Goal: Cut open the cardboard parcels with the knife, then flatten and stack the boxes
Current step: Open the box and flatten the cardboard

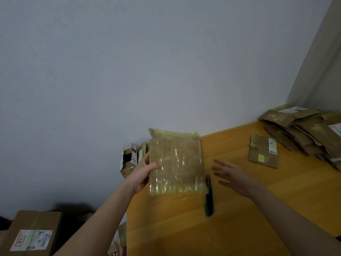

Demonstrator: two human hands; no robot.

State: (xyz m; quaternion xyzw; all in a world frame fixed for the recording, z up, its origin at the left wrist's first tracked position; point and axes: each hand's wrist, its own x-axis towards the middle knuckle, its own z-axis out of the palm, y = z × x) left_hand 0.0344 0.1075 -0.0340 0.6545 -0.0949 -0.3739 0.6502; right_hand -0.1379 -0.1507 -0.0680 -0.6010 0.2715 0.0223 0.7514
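The left hand (144, 170) reaches in from the lower left with the arm extended, thumb across the front face of a tape-covered parcel (176, 163) and fingers behind it, clamping its left edge and holding it upright over the near-left part of the wooden table (184, 228). The right hand (234, 177) hovers just right of the parcel, fingers spread and empty, blurred. The knife (209, 197) lies on the table below the parcel's right corner, and flattened boxes (304, 132) are stacked at the table's far right.
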